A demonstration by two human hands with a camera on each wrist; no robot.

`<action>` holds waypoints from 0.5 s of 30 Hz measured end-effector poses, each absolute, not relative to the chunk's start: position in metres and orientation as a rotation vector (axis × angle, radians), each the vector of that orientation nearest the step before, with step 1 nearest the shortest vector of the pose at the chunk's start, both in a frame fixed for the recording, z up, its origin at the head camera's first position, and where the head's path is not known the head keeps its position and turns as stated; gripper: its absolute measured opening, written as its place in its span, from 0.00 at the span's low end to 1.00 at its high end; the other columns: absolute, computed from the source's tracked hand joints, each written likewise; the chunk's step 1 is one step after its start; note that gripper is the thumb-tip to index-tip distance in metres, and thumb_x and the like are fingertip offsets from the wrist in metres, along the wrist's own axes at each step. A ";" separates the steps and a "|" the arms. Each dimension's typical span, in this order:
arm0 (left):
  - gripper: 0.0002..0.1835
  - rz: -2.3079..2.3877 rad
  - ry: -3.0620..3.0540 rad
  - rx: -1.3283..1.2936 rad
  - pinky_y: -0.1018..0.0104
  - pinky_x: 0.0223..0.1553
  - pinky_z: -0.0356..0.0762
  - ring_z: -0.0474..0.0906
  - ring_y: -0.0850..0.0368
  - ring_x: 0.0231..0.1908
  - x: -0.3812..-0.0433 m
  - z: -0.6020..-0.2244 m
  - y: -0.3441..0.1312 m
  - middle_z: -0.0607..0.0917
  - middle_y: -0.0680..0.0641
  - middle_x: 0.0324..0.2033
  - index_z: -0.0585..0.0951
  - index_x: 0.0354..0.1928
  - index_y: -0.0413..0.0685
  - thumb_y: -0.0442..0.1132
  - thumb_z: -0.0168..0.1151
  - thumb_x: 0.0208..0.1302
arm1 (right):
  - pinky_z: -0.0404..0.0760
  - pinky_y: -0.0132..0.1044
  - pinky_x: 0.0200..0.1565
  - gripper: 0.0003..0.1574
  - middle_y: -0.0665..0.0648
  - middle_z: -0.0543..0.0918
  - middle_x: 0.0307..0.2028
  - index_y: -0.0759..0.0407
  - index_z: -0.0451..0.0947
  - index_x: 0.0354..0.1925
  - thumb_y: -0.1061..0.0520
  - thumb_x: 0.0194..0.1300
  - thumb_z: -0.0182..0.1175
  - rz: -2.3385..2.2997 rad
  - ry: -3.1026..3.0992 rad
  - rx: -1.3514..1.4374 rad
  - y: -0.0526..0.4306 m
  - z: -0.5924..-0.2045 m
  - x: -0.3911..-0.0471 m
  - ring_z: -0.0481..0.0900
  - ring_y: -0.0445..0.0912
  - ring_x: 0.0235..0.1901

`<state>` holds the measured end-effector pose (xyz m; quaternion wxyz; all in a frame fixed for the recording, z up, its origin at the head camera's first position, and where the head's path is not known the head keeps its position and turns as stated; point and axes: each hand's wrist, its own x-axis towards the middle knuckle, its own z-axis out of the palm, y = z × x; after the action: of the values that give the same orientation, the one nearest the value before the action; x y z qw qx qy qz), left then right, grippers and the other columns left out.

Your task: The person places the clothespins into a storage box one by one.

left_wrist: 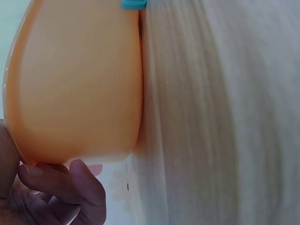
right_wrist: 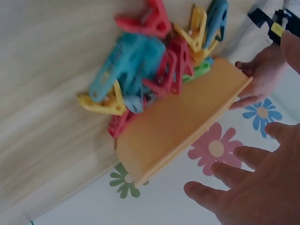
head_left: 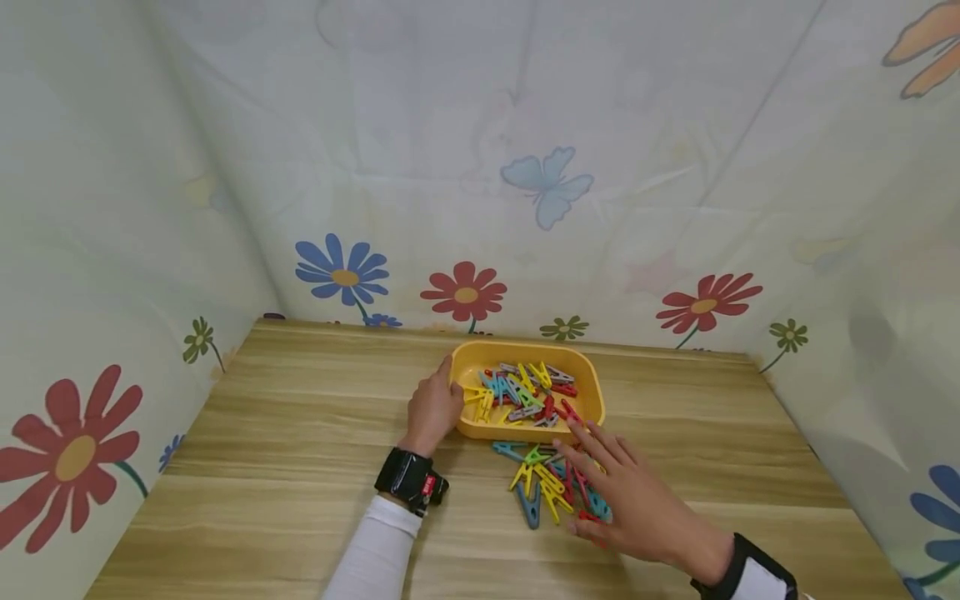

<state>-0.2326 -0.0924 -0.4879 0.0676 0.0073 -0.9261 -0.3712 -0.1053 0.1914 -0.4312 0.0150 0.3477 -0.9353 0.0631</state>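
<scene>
My left hand (head_left: 435,410) grips the left end of a yellow plastic basket (head_left: 495,432) standing on the table. In the left wrist view, curled fingers (left_wrist: 86,190) show at the end of its smooth wall (left_wrist: 75,84). Inside the basket lie several clothespins (head_left: 525,392) in yellow, blue, green, red and grey. A loose pile of more clothespins (head_left: 551,482) lies just in front of it. Over the right side of this pile is my right hand (head_left: 637,500), fingers spread and apart; in the right wrist view nothing is between its fingers (right_wrist: 229,174).
The wood-grain table (head_left: 315,417) runs back to a hanging cloth (head_left: 420,192) printed with flowers and a butterfly. More of the cloth walls in the left and right sides. The basket stands close to the table's back edge.
</scene>
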 end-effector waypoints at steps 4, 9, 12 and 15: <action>0.29 -1.120 -2.791 0.022 0.64 0.14 0.67 0.68 0.56 0.12 -0.232 -0.488 -0.092 0.75 0.45 0.21 0.58 0.68 0.45 0.39 0.49 0.67 | 0.54 0.63 0.58 0.59 0.50 0.43 0.71 0.35 0.40 0.71 0.27 0.50 0.58 0.222 -2.978 1.060 0.196 -0.443 -0.095 0.42 0.54 0.67; 0.29 -1.113 -2.779 0.020 0.64 0.14 0.67 0.68 0.57 0.13 -0.231 -0.487 -0.092 0.80 0.40 0.30 0.58 0.68 0.45 0.39 0.50 0.66 | 0.57 0.63 0.57 0.57 0.56 0.50 0.70 0.43 0.49 0.71 0.27 0.50 0.59 0.220 -2.983 1.096 0.201 -0.458 -0.087 0.48 0.57 0.66; 0.29 -1.117 -2.775 0.020 0.64 0.15 0.67 0.69 0.57 0.14 -0.231 -0.486 -0.092 0.80 0.37 0.39 0.59 0.68 0.44 0.39 0.50 0.66 | 0.61 0.64 0.54 0.56 0.56 0.49 0.70 0.44 0.51 0.70 0.24 0.50 0.55 0.205 -3.034 1.094 0.201 -0.466 -0.085 0.50 0.59 0.65; 0.29 -1.128 -2.781 0.022 0.64 0.15 0.68 0.69 0.57 0.14 -0.230 -0.486 -0.092 0.80 0.36 0.42 0.59 0.68 0.45 0.39 0.51 0.66 | 0.63 0.63 0.53 0.54 0.54 0.46 0.71 0.41 0.51 0.70 0.23 0.52 0.52 0.213 -3.102 1.058 0.201 -0.473 -0.084 0.52 0.58 0.64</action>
<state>-0.2302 -0.0918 -0.4856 0.0702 0.0074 -0.9243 -0.3750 -0.0838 0.2008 -0.4729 -0.0712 0.3212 -0.9421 0.0647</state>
